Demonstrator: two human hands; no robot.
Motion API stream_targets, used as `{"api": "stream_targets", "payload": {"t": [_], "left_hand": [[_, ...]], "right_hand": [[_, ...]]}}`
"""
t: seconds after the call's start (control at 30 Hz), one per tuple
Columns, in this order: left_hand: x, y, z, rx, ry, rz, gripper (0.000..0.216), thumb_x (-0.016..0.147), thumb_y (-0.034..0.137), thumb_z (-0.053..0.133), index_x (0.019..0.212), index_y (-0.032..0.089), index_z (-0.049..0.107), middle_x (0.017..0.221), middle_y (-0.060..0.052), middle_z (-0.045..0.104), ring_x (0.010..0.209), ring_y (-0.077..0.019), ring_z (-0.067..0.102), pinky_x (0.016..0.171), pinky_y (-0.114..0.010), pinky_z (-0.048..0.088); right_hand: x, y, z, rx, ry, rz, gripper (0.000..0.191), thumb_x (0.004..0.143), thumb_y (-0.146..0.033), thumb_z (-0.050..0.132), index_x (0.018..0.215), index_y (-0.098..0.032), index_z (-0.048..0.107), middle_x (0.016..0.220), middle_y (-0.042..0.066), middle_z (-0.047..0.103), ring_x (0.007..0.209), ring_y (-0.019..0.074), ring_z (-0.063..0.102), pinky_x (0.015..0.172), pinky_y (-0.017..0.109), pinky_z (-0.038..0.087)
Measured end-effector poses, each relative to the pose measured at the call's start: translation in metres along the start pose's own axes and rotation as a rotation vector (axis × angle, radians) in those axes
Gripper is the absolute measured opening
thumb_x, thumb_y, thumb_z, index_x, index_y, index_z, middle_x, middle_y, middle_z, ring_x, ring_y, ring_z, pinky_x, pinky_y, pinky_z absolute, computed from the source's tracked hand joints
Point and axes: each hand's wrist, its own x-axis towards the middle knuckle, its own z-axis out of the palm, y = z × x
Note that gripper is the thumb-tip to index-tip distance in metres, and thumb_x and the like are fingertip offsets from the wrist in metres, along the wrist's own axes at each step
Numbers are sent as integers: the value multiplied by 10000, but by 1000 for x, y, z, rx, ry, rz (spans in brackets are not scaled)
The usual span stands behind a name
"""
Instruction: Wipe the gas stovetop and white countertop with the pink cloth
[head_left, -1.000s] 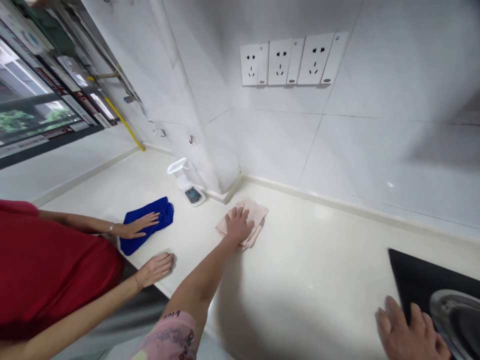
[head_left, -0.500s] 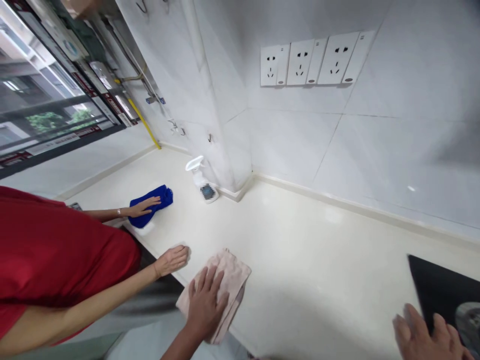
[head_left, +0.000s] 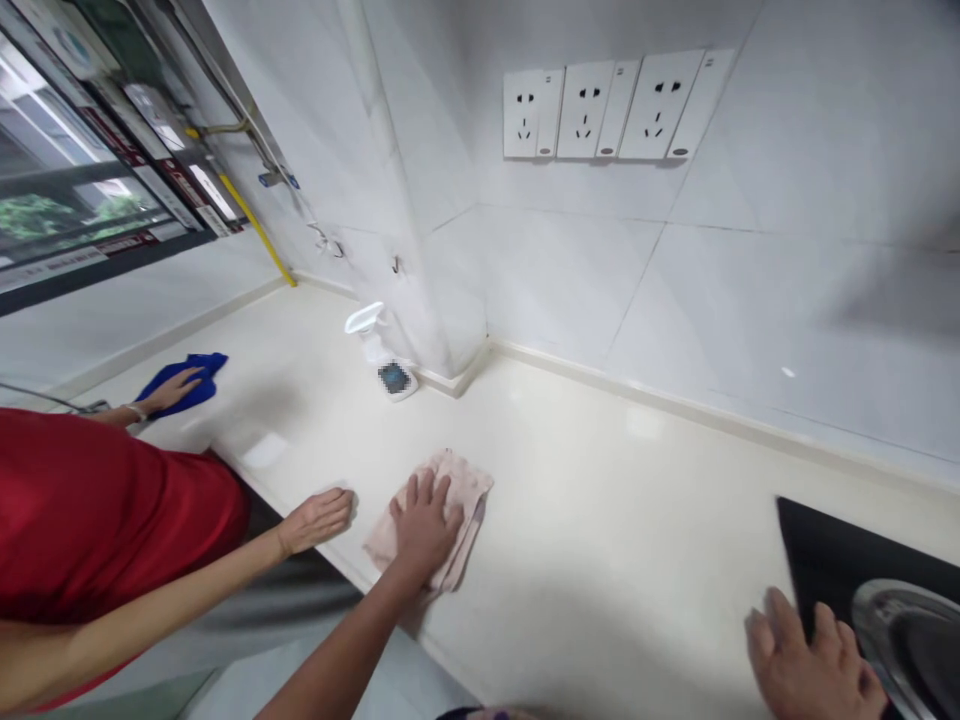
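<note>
A folded pale pink cloth (head_left: 471, 482) lies on the cream countertop (head_left: 570, 560). On top of it my left hand (head_left: 429, 520) rests palm down, its fingers spread and pressing it flat. Far to the right, my right hand (head_left: 814, 655) lies with fingers apart at the left edge of a black cooktop (head_left: 814, 545), with nothing seen in it. Part of that hand is cut off by the frame's lower edge.
At left, a person in a red shirt (head_left: 112, 530) presses a blue cloth (head_left: 180, 390) on the counter; their other hand (head_left: 322, 520) rests near the pink cloth. A white spray bottle (head_left: 382, 350) stands by the wall corner. Sockets (head_left: 592, 110) line the wall.
My left hand has pushed the pink cloth farther from the counter's front edge. The other person's blue cloth has slid left. The view has shifted slightly to the right.
</note>
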Motion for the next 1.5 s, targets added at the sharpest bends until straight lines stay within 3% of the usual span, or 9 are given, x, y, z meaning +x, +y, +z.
{"api": "stream_targets", "payload": {"t": [0.17, 0.27, 0.4, 0.53, 0.67, 0.77, 1.0, 1.2, 1.5], "left_hand": [[65, 76, -5, -119, -36, 83, 628, 1022, 452, 437, 1595, 201, 483, 1733, -164, 327, 1597, -471, 204, 1194, -791, 176], [73, 132, 1, -168, -47, 216, 632, 1041, 423, 381, 1602, 143, 463, 1727, -180, 335, 1596, -487, 179, 1194, -782, 149], [33, 199, 26, -228, -131, 520, 630, 1007, 513, 495, 1580, 253, 504, 1706, -116, 401, 1605, -433, 197, 1236, -751, 141], [-44, 221, 55, -328, -191, 920, 699, 1003, 611, 448, 1619, 283, 430, 1702, -124, 401, 1599, -436, 220, 1230, -782, 120], [-100, 189, 65, -365, -160, 1102, 679, 1002, 619, 445, 1601, 300, 447, 1660, -123, 467, 1576, -408, 302, 1237, -744, 160], [-106, 144, 64, -333, -120, 1027, 673, 967, 643, 525, 1558, 322, 505, 1633, -105, 509, 1541, -401, 376, 1241, -712, 195], [-30, 38, 29, -146, -13, 486, 561, 975, 512, 601, 1505, 330, 589, 1660, -96, 479, 1550, -398, 364, 1212, -674, 265], [19, 20, -3, -37, 7, 139, 564, 1010, 462, 524, 1538, 270, 562, 1691, -111, 427, 1584, -394, 298, 1214, -682, 266], [-77, -39, 20, 16, 29, 310, 565, 979, 442, 532, 1535, 347, 571, 1671, -60, 465, 1559, -379, 365, 1199, -647, 295]], "right_hand": [[0, 3, 5, -9, 4, -14, 681, 1007, -601, 283, 1434, -186, 613, 1576, 282, 434, 1463, 495, 403, 1078, 729, 401], [1, 3, 7, 8, 32, -9, 640, 997, -558, 345, 1462, -199, 599, 1563, 270, 461, 1464, 496, 407, 1070, 740, 396], [2, 2, 8, 23, 59, 4, 620, 977, -525, 414, 1486, -217, 586, 1545, 257, 493, 1454, 500, 422, 1061, 743, 401], [3, 1, 7, -5, 17, 12, 639, 1011, -559, 332, 1445, -188, 618, 1562, 260, 463, 1464, 477, 420, 1094, 706, 402], [3, 1, 5, -32, -4, 25, 695, 1027, -588, 245, 1416, -163, 635, 1563, 278, 449, 1472, 475, 409, 1116, 692, 388], [2, 2, 4, -31, -20, 26, 706, 1017, -611, 247, 1435, -180, 618, 1563, 282, 445, 1471, 479, 408, 1112, 697, 388], [0, 5, 4, -15, -30, 20, 755, 979, -656, 239, 1451, -194, 606, 1540, 285, 464, 1451, 501, 425, 1104, 710, 388], [3, 3, -1, -29, -66, 41, 782, 969, -673, 227, 1429, -189, 634, 1523, 278, 483, 1433, 501, 444, 1097, 694, 402], [1, 3, 6, -59, -3, 18, 704, 1005, -595, 257, 1413, -172, 646, 1566, 258, 450, 1482, 459, 401, 1124, 681, 384]]}}
